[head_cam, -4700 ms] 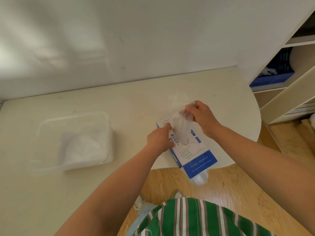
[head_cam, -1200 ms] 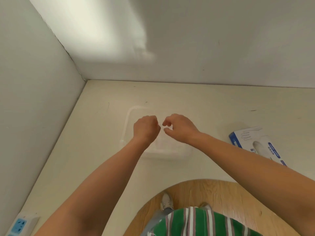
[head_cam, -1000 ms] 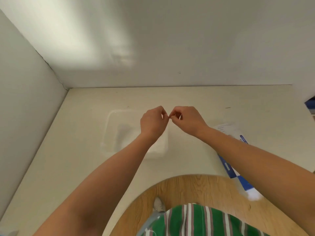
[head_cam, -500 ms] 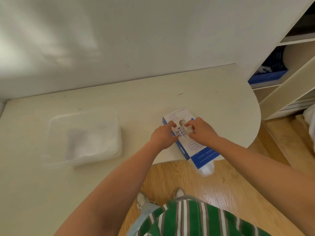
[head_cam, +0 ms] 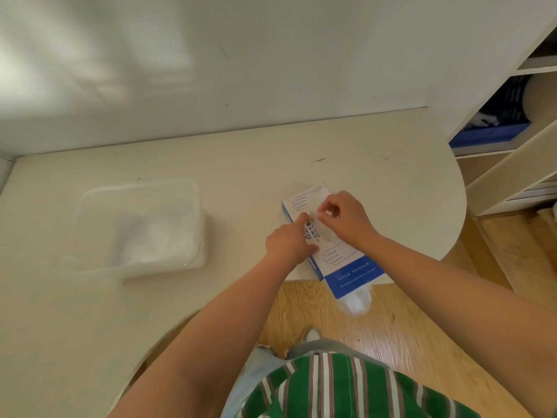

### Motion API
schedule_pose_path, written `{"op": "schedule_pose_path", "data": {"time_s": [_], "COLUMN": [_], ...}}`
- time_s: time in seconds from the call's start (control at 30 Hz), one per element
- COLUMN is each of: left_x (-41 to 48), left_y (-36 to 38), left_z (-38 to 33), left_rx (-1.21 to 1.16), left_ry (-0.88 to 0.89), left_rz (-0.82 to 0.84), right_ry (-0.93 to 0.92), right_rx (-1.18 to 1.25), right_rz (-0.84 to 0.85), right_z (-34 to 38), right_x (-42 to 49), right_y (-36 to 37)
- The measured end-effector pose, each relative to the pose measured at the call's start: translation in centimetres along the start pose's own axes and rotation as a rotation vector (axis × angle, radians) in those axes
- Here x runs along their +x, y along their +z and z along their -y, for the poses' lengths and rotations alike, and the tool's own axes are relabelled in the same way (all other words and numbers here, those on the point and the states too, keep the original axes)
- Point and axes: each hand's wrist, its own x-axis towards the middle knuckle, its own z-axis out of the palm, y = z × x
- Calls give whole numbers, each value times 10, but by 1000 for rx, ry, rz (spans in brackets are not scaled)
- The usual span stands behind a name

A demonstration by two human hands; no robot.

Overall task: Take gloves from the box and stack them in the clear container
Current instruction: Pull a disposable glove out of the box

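The right hand [head_cam: 346, 215] pinches a thin, see-through glove [head_cam: 319, 226] between thumb and fingertips, right at the slot in the top of the glove box [head_cam: 352, 274]. The film rises only a little out of the slot, crinkled and almost colourless against the printed card. Just left of that pinch, the left hand [head_cam: 288, 240] curls over the long edge of the box and holds it, forefinger reaching towards the slot and close to the film.

The box is a long, flat carton of white and blue card with outline drawings of hands. It lies slantwise under both hands, and its blue end, nearer the person than the pinch, juts past the edge of the table [head_cam: 241, 164]. A puff of crumpled clear plastic [head_cam: 357, 300] sticks out of that end.

Well to the left of both hands sits the clear container [head_cam: 135, 270], a shallow rounded-corner tub of cloudy plastic holding a soft, whitish heap of stacked gloves [head_cam: 156, 235]. The tabletop is smooth, matt cream.
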Motion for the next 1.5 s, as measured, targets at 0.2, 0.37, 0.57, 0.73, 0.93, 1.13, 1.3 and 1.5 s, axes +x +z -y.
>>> {"op": "schedule_pose_path", "data": {"time_s": [0.2,0.37,0.57,0.73,0.93,1.13,1.3,1.5], "left_x": [1,5,8,-1,-8,-18,-30,-42], "left_y": [-1,-8,-21,-59,-77,-92,-115,-130], "left_z": [-2,7,16,19,38,63,88,125], "left_rx": [-23,-51,-335,-1047,-1020,-1252,-1364,-1292], "left_ry": [-13,21,-13,-85,24,118,195,168], "left_rz": [53,122,124,-21,72,-59,54,-4], "right_ry": [85,151,145,150,53,192,389,284], "right_rx": [496,633,684,649,640,669,676,843], "right_rz": [-173,-125,-114,-33,43,133,479,779], "right_z": [23,31,51,59,77,100,115,142], "right_x": [16,12,17,14,18,25,34,42], "right_y": [-35,-45,-52,-39,-18,-3,8,27]}}
